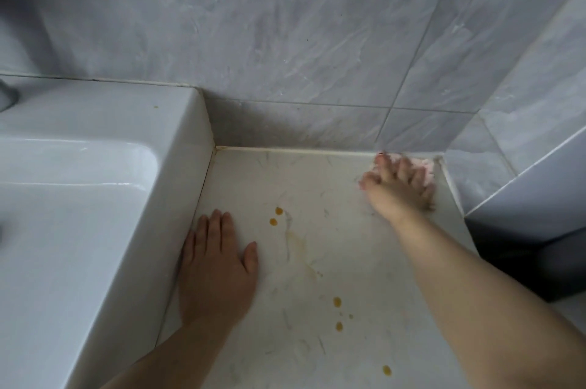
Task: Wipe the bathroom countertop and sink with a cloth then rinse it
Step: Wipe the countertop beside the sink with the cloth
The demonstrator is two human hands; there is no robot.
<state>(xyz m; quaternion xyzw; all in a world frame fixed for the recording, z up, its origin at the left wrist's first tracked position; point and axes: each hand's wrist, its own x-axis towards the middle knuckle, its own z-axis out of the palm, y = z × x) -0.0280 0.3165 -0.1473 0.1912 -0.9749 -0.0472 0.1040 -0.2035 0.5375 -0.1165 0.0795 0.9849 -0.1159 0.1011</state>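
The pale marbled countertop (317, 262) runs from the white sink (79, 214) on the left to the tiled corner on the right. Orange-brown drops (276, 216) and a faint smear mark its middle and front. My right hand (399, 189) presses a pink cloth (426, 168) flat into the far right corner, fingers spread over it; most of the cloth is hidden under the hand. My left hand (218, 265) lies flat, palm down, on the counter against the sink's side wall, holding nothing.
Grey marbled wall tiles (285, 40) rise behind the counter and on the right. A dark tap part (8, 97) shows at the far left edge. Beyond the counter's right edge is a dark drop (523, 262).
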